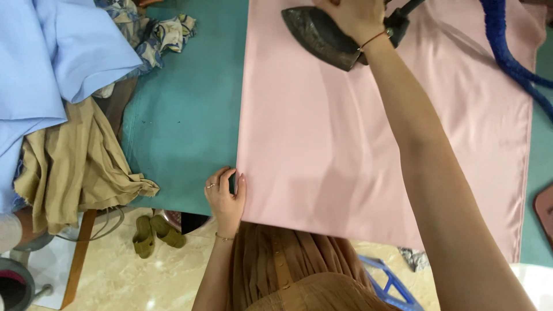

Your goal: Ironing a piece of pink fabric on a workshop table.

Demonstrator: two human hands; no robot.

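- Pink cloth (357,150): spread flat over the green counter (184,121), near edge hanging just past the counter's front; smooth, faintly glossy, a few soft folds running across. Likely light, limp and slippery; apt to slide or ruck under a push. Best held at an edge or corner, pinned flat with fingers rather than lifted mid-sheet.
- Iron (322,37): dark, worn soleplate, pointed nose toward the left, resting on the cloth's far end. Looks heavy and rigid, presumably hot; to be gripped by the handle only, soleplate kept clear of skin.
- Right hand (354,17): closed over the iron's handle, arm stretched across the cloth; thin cord bracelet at the wrist.
- Left hand (226,193): curled at the cloth's left near corner, fingertips pressing or pinching the edge against the counter; ring on one finger, thin bracelet at the wrist. Whether the edge is gripped or merely pressed cannot be told.
- Blue hose (510,57): thick, braided, trailing from top right across the cloth's far corner, beside the iron.
- Blue fabric (52,57): heaped at the counter's left end, well apart from the pink cloth.
- Tan garment (75,167): crumpled below the blue fabric, draping off the counter's edge.
- Patterned fabric (155,31): bunched at top, between the blue fabric and the pink cloth.
- Sandals (155,233): olive pair on the tiled floor below the counter.
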